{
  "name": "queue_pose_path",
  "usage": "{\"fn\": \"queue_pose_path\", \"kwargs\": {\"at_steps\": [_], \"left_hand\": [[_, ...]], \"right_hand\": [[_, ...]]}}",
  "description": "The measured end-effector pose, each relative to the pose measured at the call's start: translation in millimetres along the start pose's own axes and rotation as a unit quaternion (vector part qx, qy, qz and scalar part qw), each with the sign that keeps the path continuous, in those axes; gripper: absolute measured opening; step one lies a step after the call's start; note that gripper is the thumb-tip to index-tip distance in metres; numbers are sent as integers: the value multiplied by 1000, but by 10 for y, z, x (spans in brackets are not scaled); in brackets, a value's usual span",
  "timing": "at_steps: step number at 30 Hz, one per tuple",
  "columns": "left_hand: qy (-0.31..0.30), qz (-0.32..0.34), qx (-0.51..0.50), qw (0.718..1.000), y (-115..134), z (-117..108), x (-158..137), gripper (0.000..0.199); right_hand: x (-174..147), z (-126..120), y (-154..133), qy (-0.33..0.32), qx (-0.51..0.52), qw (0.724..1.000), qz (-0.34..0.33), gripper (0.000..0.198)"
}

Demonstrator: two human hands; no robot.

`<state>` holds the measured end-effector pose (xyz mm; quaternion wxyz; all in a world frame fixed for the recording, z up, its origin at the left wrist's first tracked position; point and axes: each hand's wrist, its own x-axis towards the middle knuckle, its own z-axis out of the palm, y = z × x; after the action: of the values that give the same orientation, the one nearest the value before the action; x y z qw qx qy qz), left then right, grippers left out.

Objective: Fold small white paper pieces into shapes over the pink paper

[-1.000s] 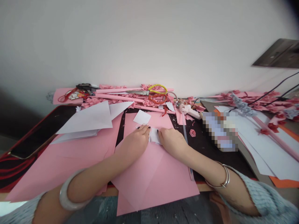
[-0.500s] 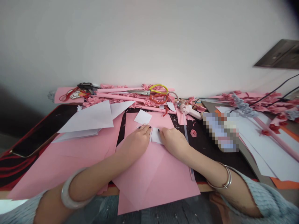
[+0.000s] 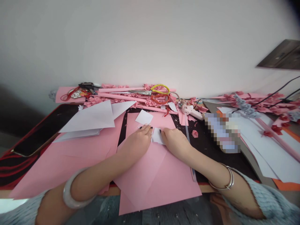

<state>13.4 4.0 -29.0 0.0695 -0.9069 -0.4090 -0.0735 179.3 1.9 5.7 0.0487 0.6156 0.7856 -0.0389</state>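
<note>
A small piece of white paper (image 3: 157, 136) lies on pink sheets (image 3: 150, 178) between my two hands. My left hand (image 3: 138, 140) rests on the pink paper at its left edge, fingers lying fairly flat and dark nails showing. My right hand (image 3: 175, 141) is curled, with the thumb pressed on the right part of the white paper; the other fingers are tucked under and partly hidden. Just beyond my left fingertips is a white paper square (image 3: 144, 117). It lies flat, apart from my hands.
Scissors (image 3: 160, 89) lie on pink paper flower stems along the wall. A glue gun (image 3: 192, 112) and a small pink paper rosette (image 3: 194, 134) are to the right. White sheets (image 3: 90, 117) and a dark phone-like slab (image 3: 44, 131) lie left. A blurred-out object (image 3: 222, 132) lies right.
</note>
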Motion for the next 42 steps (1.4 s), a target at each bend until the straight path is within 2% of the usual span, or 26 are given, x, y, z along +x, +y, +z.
{"fn": "queue_pose_path", "kwargs": {"at_steps": [6, 15, 19, 22, 26, 33, 38, 42], "left_hand": [[-19, 5, 13, 1000, -2, -7, 5, 40], [-22, 16, 25, 999, 11, -36, 19, 40], [-1, -7, -51, 999, -4, -10, 6, 39], [37, -60, -138, 988, -50, -20, -10, 39], [74, -112, -177, 975, -157, -101, -10, 41], [55, -116, -232, 964, -327, -197, 2, 49], [88, -126, -272, 950, -369, -154, -5, 45], [144, -147, -295, 933, -343, -193, -2, 37]], "right_hand": [[-2, -5, -11, 0, 3, 1000, 3, 36], [-48, -4, 90, 18, 7, 999, 45, 32], [-49, -23, 121, 33, 23, 998, 53, 34], [-42, -43, 127, 52, 35, 997, 54, 35], [-30, -42, 154, 77, 52, 995, 47, 33], [-9, -18, 170, 85, 86, 992, 39, 29], [3, -6, 186, 101, 171, 980, 18, 27], [-1, -15, 201, 109, 285, 952, -30, 23]]}}
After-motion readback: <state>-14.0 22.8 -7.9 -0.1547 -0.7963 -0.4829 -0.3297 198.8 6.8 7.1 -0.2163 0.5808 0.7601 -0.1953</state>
